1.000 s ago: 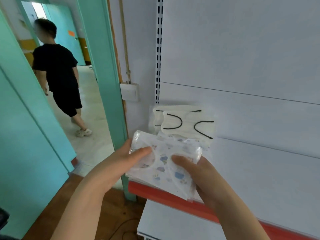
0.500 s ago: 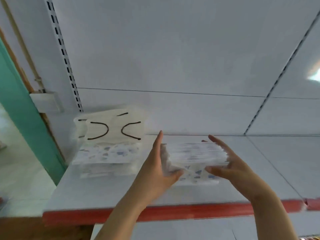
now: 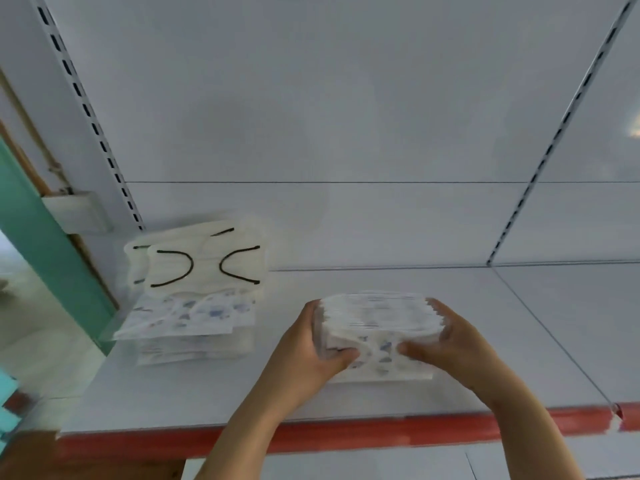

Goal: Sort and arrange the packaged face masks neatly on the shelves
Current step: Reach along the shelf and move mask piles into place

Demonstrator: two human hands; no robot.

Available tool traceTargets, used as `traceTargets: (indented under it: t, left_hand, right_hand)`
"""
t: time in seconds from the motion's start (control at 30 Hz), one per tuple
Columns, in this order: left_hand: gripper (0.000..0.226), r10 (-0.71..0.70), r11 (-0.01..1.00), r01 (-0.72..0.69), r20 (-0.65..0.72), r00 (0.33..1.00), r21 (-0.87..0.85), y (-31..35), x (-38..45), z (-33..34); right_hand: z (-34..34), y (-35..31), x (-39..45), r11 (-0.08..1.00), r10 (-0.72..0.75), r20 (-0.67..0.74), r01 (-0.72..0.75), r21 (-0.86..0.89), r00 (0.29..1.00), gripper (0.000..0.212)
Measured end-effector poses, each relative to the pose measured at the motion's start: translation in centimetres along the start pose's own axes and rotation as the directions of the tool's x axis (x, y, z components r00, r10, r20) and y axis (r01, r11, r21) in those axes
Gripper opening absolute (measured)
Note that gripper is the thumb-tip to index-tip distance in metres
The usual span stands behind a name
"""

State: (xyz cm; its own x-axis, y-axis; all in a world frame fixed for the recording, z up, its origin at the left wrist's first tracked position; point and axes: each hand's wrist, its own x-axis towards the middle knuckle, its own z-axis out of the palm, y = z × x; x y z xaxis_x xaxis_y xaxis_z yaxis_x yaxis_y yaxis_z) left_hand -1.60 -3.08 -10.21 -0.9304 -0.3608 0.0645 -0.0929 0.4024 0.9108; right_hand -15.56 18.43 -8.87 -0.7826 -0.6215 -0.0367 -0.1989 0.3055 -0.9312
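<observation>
The left hand (image 3: 304, 344) grips the left end of a thick stack of packaged face masks (image 3: 377, 323), its fingers wrapped behind the stack's far side and its thumb pressed onto the near face. The right hand (image 3: 453, 344) grips the right end the same way, thumb on the near face and fingers curled round the far edge. The stack stands on edge between the two hands, the packets pressed together, with a blue printed pattern showing through the clear wrap on the nearest packet. Its lower edge appears to rest on the white shelf (image 3: 519, 341), roughly at the middle of the shelf's depth.

To the left, well apart from the held stack, a second pile of patterned mask packets (image 3: 187, 317) lies flat near the shelf's left end. Behind that pile, white masks with black ear loops (image 3: 204, 265) lean upright against the back panel (image 3: 311, 98).

A red strip (image 3: 346, 434) runs along the shelf's near edge. Slotted uprights (image 3: 86, 109) rise on the left and right of the back panel. Further left stands a teal door frame (image 3: 45, 244) with a white wall box (image 3: 76, 213) beside it.
</observation>
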Motion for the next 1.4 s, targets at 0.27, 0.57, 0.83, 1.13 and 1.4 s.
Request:
traceTargets:
  t: [0.27, 0.57, 0.83, 1.13, 1.4]
  left_hand:
    - [0.069, 0.000, 0.999, 0.000, 0.002, 1.000, 0.032, -0.3, -0.6, -0.3]
    - [0.081, 0.039, 0.998, -0.041, 0.029, 0.999, 0.056, -1.2, -1.1, -0.9]
    - [0.043, -0.009, 0.998, 0.020, 0.171, 0.985, -0.062, 2.9, 3.5, 0.1]
    - [0.040, 0.164, 0.964, -0.032, 0.498, 0.851, -0.264, 12.9, 8.2, 19.8]
    - [0.030, 0.185, 0.950, -0.001, 0.562, 0.806, -0.312, 23.8, 13.5, 44.0]
  right_hand:
    - [0.5, 0.8, 0.8, 0.989, -0.077, 0.220, 0.048, 0.137, 0.972, 0.074]
    - [-0.3, 1.2, 1.4, 0.997, -0.067, 0.235, 0.055, 0.058, 0.970, 0.095]
    - [-3.5, -0.9, -0.4, 0.999, -0.035, 0.057, 0.036, -0.022, 0.998, 0.038]
    - [-21.2, 5.3, -9.1, 0.967, 0.053, -0.168, -0.008, 0.255, 0.984, 0.045]
    - [-43.2, 13.9, -14.9, 0.937, 0.089, -0.432, 0.072, 0.343, 0.897, 0.044]
